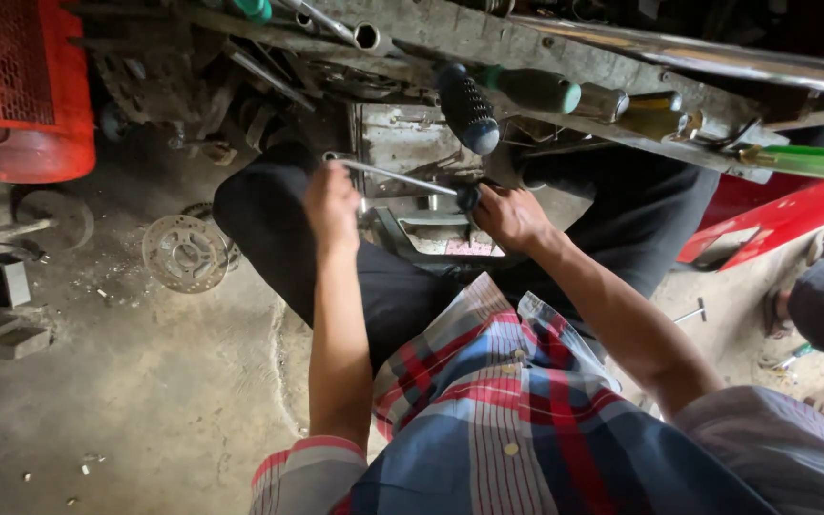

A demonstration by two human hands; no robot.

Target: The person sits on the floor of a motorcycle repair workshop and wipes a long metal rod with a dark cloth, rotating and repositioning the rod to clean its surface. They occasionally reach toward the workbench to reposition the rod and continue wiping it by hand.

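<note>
Hands on a long metal tool, low between our knees.

We grip the tool (398,176) at both ends: left hand (331,205) closed around the shaft end, right hand (507,217) wrapped on its dark handle, likely to steady it against the grey metal part (402,143). Screwdrivers lie on a plank (565,57) above; a sprocket (183,253) rests on the dusty concrete floor (145,381).

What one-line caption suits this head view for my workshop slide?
Seated person's left hand and right hand grip a long metal rod over a greasy engine part.
</note>
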